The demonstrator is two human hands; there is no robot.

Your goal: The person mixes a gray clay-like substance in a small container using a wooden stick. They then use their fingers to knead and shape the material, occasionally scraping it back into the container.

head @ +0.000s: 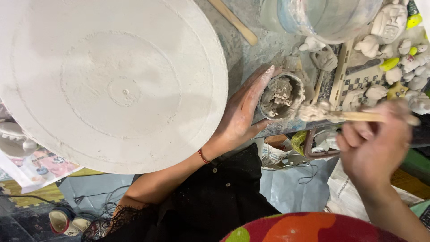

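Left hand [239, 118]: wrapping fingers and palm round the side of a small cup [281, 96], gripping it at the table edge, apparently steadying it against the scraping. Red thread bracelet [203, 156] circling the wrist.

Cup: standing upright, holding lumpy grey paste [280, 93], rim smeared.

Right hand [374, 145]: closing round the handle of a wooden stick [358, 116], holding it level, the loaded tip resting on the cup's right rim, seemingly scraping paste off or lifting it out. Motion blurring the knuckles.

Lying left of both hands: large white disc [112, 80], ringed, chalky.

Lying beyond the cup: second wooden stick [233, 20], clear tub [322, 15], cluster of small white figurines [394, 49], some with yellow parts, checked tray [358, 80].
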